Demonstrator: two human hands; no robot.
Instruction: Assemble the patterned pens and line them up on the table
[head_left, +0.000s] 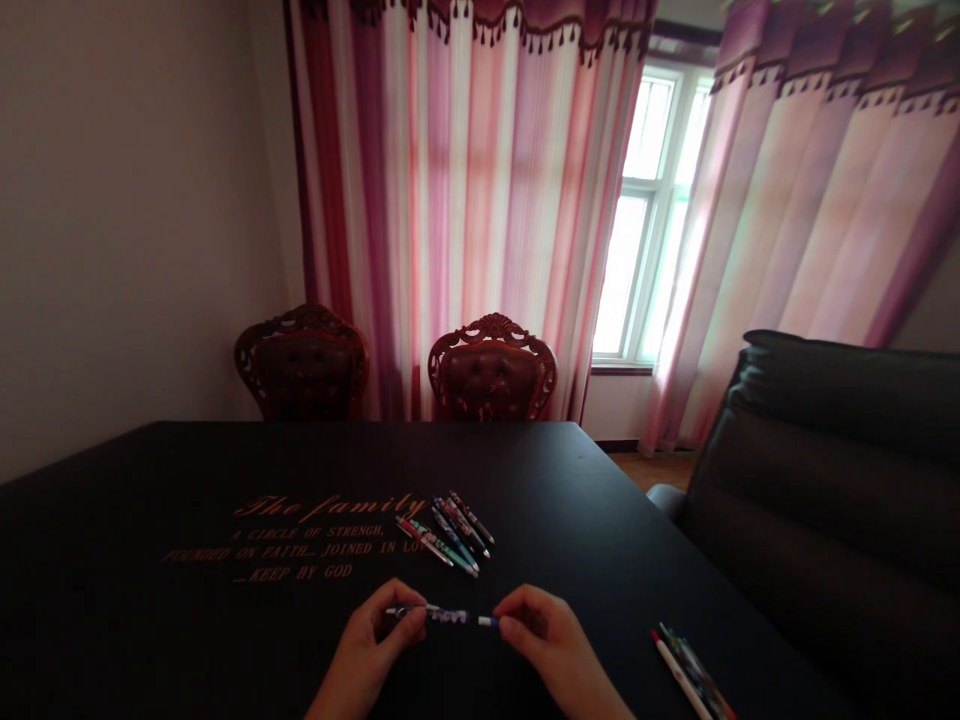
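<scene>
Black tbl (536, 460), 2 hands (384, 628) (544, 630), 1 pen (448, 616) btwn

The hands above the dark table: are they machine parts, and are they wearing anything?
No, both the left hand and the right hand are human, with fingers and thumb. They look bare: no gloves, rings, watch, sleeves or cables show.

pen (450, 616) purple-and-white patterned; tabletop (525, 465) black, copper lettering (334, 508); curtains (480, 200) pink-striped
</scene>
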